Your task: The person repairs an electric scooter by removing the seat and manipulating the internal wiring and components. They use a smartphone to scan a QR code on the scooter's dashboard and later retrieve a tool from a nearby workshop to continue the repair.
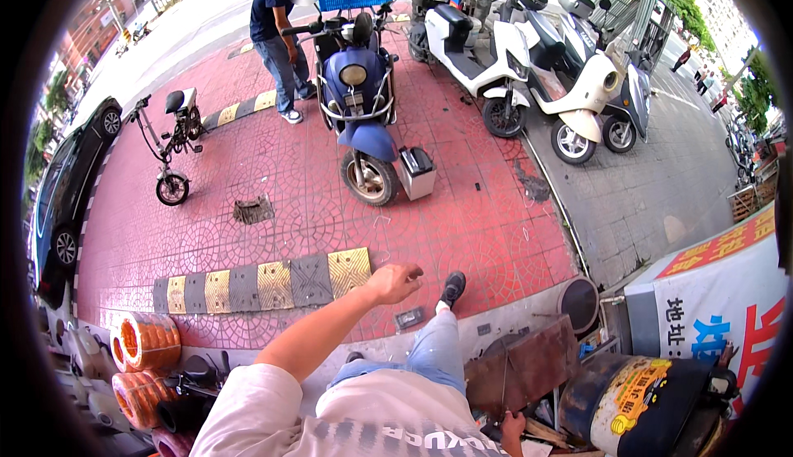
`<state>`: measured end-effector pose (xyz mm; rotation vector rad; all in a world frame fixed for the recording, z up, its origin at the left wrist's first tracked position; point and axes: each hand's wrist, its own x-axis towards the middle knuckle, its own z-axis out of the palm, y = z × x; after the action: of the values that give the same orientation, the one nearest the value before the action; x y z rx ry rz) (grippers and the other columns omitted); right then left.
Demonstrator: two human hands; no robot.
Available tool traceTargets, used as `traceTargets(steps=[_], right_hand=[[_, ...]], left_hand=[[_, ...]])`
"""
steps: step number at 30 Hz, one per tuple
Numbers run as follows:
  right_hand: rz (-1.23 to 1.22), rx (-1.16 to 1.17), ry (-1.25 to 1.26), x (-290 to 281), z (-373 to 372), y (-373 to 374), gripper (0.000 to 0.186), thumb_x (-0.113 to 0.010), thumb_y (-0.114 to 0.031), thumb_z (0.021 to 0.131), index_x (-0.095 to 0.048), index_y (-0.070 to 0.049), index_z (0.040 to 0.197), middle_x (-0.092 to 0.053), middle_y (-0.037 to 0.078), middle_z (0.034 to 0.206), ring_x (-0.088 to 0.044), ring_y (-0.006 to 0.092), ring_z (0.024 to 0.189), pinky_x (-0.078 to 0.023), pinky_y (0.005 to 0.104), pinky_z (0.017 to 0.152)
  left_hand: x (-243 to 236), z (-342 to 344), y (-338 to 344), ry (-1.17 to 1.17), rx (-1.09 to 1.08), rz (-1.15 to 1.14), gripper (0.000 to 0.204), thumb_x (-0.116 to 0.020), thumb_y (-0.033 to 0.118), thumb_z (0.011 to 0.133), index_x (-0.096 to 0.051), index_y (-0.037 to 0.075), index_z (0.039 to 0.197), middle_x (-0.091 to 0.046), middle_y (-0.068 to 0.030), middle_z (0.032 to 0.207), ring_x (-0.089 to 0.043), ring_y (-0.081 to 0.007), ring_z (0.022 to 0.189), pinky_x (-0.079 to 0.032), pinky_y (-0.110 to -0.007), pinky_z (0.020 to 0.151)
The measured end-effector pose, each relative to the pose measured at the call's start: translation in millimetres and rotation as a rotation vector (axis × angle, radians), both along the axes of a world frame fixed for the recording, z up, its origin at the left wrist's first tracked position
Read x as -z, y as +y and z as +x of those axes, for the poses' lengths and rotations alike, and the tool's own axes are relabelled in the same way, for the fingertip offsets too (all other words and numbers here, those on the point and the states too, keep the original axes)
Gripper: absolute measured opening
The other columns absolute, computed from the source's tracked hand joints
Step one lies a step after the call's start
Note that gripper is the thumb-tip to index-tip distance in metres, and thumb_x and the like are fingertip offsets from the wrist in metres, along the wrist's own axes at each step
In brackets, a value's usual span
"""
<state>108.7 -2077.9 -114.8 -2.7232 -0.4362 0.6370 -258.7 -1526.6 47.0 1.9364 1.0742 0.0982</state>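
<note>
L hand (395,282) is raised, fingers loosely curled, empty, over the red pavement (462,234) near its kerb edge w/ the small dark box (410,318) below. R hand (512,426) grips thin rod (504,384) by rusty plate (529,366); best keep rod steady.

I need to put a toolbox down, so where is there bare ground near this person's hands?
Bare red paving lies between the yellow-and-black speed bump and the blue scooter, just beyond the raised left hand. By the right hand it is crowded: a rusty panel, a barrel, scrap. Orange coils fill the lower left.
</note>
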Motion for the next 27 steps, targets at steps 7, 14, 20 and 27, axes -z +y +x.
traceTargets(steps=[7, 14, 20, 27], right_hand=[[0.005, 0.156, 0.332, 81.6, 187.9, 216.0, 0.026, -0.071, -0.019, 0.091, -0.072, 0.006, 0.099, -0.073, 0.020, 0.079, -0.072, 0.0343, 0.068, -0.057, 0.0460, 0.065], [0.253, -0.197, -0.095, -64.0, 356.8, 564.3, 0.022, -0.071, -0.014, 0.095, -0.071, 0.006, 0.088, -0.072, 0.013, 0.074, -0.069, 0.0233, 0.064, -0.056, 0.0408, 0.060], [0.329, -0.045, 0.234, -66.4, 416.1, 826.4, 0.021, -0.072, -0.014, 0.098, -0.070, 0.004, 0.109, -0.071, 0.009, 0.087, -0.066, 0.0235, 0.070, -0.058, 0.0404, 0.072], [0.118, -0.112, 0.378, -7.2, 434.7, 990.3, 0.025, -0.068, -0.016, 0.100, -0.065, 0.006, 0.112, -0.068, 0.013, 0.077, -0.067, 0.0248, 0.062, -0.053, 0.0393, 0.052]], left_hand=[[229.9, -100.0, 49.7, 0.329, -1.151, -0.264, 0.042, -0.067, 0.037, 0.095, -0.077, 0.001, 0.116, -0.078, -0.0228, 0.109, -0.076, -0.0376, 0.105, -0.060, -0.046, 0.091], [220.1, -81.9, -38.0, 0.537, -0.299, -0.796, 0.032, -0.061, 0.027, 0.098, -0.072, -0.001, 0.110, -0.077, -0.0205, 0.109, -0.078, -0.0299, 0.084, -0.063, -0.045, 0.073], [290.7, 47.5, 142.6, 0.383, -1.115, -1.190, 0.030, -0.067, 0.029, 0.100, -0.074, 0.003, 0.113, -0.075, -0.0150, 0.100, -0.074, -0.0272, 0.082, -0.059, -0.040, 0.066], [148.4, 181.1, 602.9, -0.446, -1.288, -0.633, 0.036, -0.068, 0.028, 0.102, -0.069, 0.001, 0.125, -0.073, -0.0089, 0.102, -0.069, -0.0185, 0.085, -0.056, -0.035, 0.070]])
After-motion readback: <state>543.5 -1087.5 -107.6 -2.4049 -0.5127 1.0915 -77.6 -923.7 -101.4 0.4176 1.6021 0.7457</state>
